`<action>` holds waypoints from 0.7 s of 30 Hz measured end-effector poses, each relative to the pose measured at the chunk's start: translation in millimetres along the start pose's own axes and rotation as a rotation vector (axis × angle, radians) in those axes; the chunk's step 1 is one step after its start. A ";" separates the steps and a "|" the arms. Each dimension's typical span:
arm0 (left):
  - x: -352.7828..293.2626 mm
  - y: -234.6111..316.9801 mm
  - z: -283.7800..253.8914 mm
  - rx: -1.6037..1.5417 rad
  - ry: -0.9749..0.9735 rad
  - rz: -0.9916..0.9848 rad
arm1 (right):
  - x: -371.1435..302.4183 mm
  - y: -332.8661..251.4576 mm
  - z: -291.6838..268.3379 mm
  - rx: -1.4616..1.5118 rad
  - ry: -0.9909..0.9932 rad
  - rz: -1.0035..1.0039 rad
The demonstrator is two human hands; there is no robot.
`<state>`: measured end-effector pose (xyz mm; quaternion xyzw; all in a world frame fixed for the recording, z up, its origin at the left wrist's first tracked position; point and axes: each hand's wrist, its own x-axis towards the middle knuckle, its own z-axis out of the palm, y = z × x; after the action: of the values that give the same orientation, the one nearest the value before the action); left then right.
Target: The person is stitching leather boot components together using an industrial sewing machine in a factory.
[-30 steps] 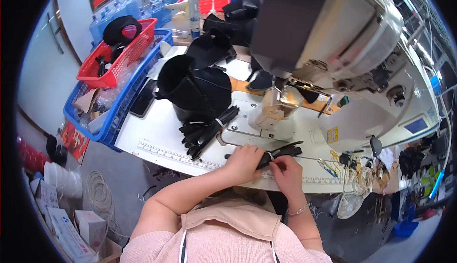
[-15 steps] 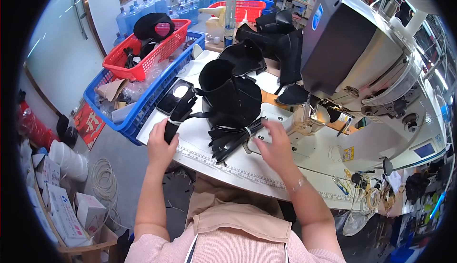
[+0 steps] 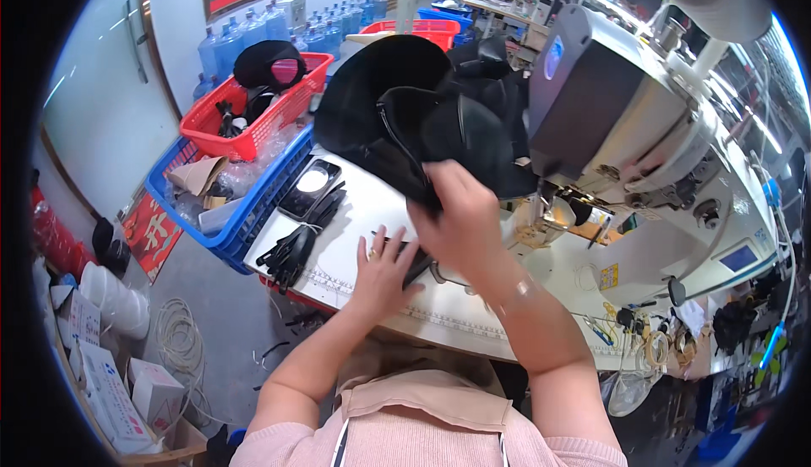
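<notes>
My right hand [image 3: 460,218] is closed on the lower edge of a black boot upper [image 3: 469,133], tilted up above the white sewing table [image 3: 359,213]. Its wide, open shaft fans out to the left and toward the back. Over the table's front part, my left hand [image 3: 387,274] has its fingers spread, palm down. Some dark material [image 3: 417,262], partly covered, shows beside its fingers; I cannot make out whether they touch it. A tied bundle of black strips [image 3: 297,243] lies on the left of the table, beside a dark phone [image 3: 311,188].
The sewing machine [image 3: 629,103] stands on the right, its needle area close to the boot upper. A blue basket [image 3: 245,243] borders the table's left side, with a red basket [image 3: 245,142] resting on it. Behind are more black pieces [image 3: 490,61].
My left hand has let go of the strip bundle, now lying by the phone, and moved right. My right hand has taken hold of the boot upper and raised it.
</notes>
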<state>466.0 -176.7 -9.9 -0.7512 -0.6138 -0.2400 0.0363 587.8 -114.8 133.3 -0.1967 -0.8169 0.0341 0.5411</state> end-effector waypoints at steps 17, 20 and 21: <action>82.8 77.8 -8.5 -0.890 0.099 0.374 | -139.0 -42.0 -120.0 -0.278 -0.057 0.900; 79.2 76.9 -2.3 -1.223 -0.077 0.088 | -133.5 -35.1 -108.0 0.102 -0.210 1.058; 77.8 63.3 -2.3 -1.365 -0.215 -0.056 | -131.7 -37.0 -106.8 0.253 -0.252 1.131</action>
<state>535.0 -122.5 38.8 -0.6094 -0.3450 -0.4978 -0.5117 717.5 -212.8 72.6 -0.5299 -0.6328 0.4375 0.3569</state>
